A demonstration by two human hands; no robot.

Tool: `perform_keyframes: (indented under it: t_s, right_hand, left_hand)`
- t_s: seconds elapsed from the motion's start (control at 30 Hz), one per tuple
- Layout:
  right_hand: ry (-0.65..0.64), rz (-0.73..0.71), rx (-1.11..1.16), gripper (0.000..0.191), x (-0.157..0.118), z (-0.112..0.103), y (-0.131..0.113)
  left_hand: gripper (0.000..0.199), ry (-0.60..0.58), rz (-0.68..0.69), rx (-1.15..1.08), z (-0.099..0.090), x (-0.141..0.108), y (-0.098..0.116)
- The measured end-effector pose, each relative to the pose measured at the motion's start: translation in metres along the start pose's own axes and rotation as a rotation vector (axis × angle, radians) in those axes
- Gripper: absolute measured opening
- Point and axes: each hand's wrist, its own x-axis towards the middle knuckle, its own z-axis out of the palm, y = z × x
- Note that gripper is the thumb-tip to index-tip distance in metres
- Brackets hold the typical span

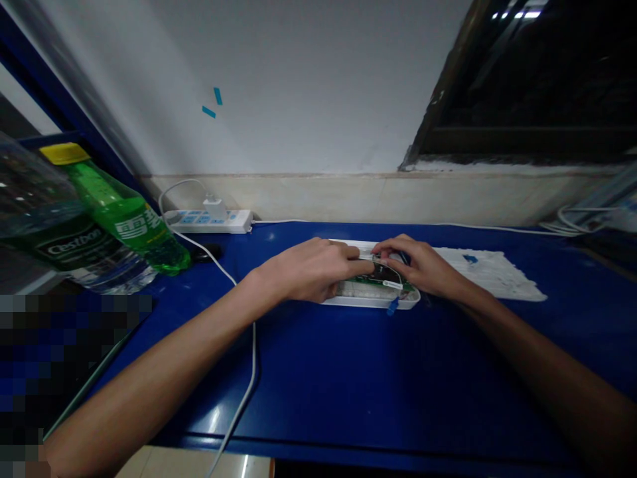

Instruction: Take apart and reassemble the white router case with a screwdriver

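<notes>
A long white plastic casing [368, 302] lies on the blue table, with a green circuit board [352, 281] and dark parts inside it. Over its left half bends my left hand [321, 265], fingers curled onto the board; the thumb is partly hidden. From the right comes my right hand [415, 262], its thumb and fingertips closed around a thin cable [398, 272] above the board. That cable curves down to a small white tag [393, 285]. A blue connector piece [393, 306] hangs over the casing's near edge. What lies right under the fingertips is too small to make out.
A white sheet [497, 272] with a blue scrap lies to the right. A power strip [239, 221] with a plugged-in charger stands by the wall. Left are a green bottle [129, 212] and a large water bottle [84, 249]. A white cable [253, 358] crosses the table.
</notes>
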Motion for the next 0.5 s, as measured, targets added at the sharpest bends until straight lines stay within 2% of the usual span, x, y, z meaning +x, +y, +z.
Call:
perform_keyframes:
  t_s: [0.1, 0.27, 0.5]
  right_hand:
    - [0.011, -0.013, 0.014, 0.019, -0.0006, 0.0016, 0.0007]
    - [0.026, -0.027, 0.015, 0.021, -0.0013, 0.0028, 0.0011]
    - [-0.015, -0.018, 0.124, 0.029, -0.0037, -0.007, -0.0056]
  left_hand:
    - [0.054, 0.019, -0.023, -0.037, 0.003, -0.0002, -0.0041]
    - [0.043, 0.018, 0.036, -0.073, 0.0071, 0.0008, -0.0087]
    - [0.03, 0.091, 0.095, 0.065, 0.0033, 0.0032, -0.0046]
